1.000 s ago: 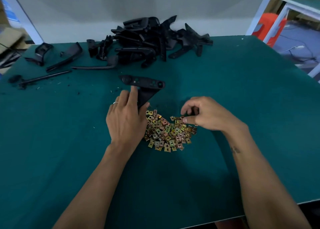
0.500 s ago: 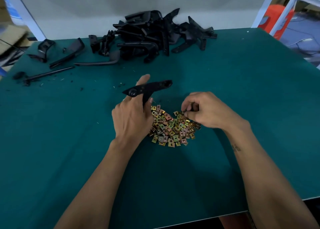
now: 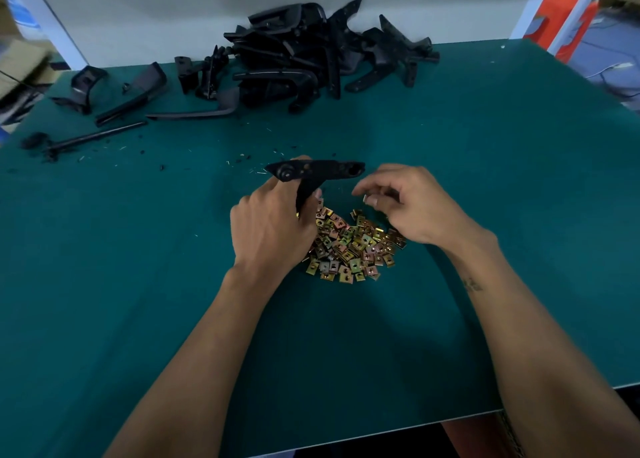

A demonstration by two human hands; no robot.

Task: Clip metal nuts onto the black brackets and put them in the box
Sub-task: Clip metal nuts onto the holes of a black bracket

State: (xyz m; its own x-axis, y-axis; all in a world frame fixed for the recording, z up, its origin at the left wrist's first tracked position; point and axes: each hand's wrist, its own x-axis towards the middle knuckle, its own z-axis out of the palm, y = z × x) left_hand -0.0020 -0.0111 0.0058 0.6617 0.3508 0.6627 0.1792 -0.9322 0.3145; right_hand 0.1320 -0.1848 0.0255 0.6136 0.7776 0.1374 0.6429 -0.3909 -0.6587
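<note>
My left hand (image 3: 272,225) grips a black T-shaped bracket (image 3: 317,173) by its stem and holds it lifted above the green table (image 3: 138,284), its crossbar level. Just right of the bracket, my right hand (image 3: 412,204) pinches a small metal nut (image 3: 364,198) between thumb and fingertips. A pile of gold-coloured metal nuts (image 3: 349,246) lies on the table under and between both hands. No box is in view.
A heap of black brackets (image 3: 311,52) lies at the table's far edge against a white wall, with loose black parts (image 3: 135,94) and a rod (image 3: 93,139) to its left. Small debris dots the cloth. An orange object (image 3: 554,17) stands beyond the right corner.
My left hand raised the bracket off the table and levelled its crossbar. My right hand lifted from the nut pile with a nut and moved toward the bracket's right end.
</note>
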